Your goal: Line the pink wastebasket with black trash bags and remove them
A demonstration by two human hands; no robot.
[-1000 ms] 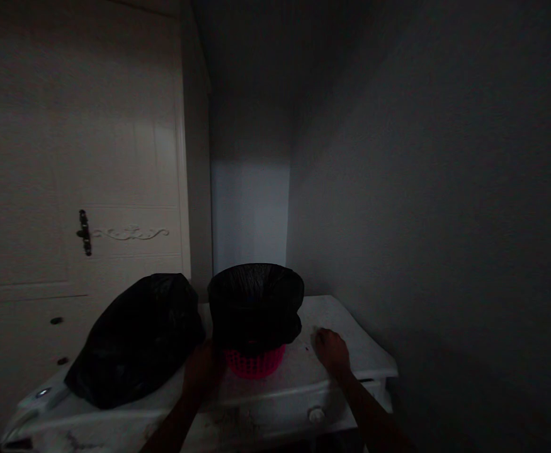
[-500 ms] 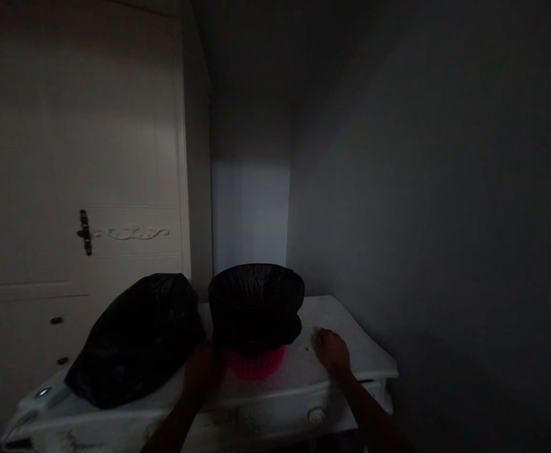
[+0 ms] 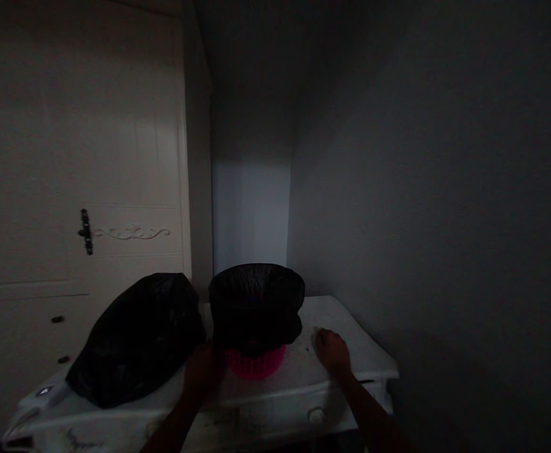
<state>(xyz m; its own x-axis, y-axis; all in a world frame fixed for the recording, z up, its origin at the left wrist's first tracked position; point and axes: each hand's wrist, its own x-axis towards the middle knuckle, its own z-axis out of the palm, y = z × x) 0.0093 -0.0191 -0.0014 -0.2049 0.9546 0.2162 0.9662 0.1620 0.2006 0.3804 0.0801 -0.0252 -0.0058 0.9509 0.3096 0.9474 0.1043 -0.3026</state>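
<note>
A pink plastic basket (image 3: 255, 366) stands on the white dresser top, lined with a black plastic bag (image 3: 256, 321) folded over its rim. To its left lies a full black garbage bag (image 3: 138, 343). My left hand (image 3: 203, 370) rests between the two, close beside the basket; darkness hides its fingers, and I cannot tell whether it touches the basket. On the dresser top to the right of the basket is my right hand (image 3: 332, 351), its fingers curled in, with nothing visible in them.
The white dresser (image 3: 351, 343) has a drawer knob (image 3: 317, 415) at its front. A cream wardrobe (image 3: 133, 151) with a dark handle (image 3: 85, 231) rises at the left. A grey wall (image 3: 426, 189) borders the right side. A small pale object with a cord (image 3: 43, 393) sits at the dresser's left end.
</note>
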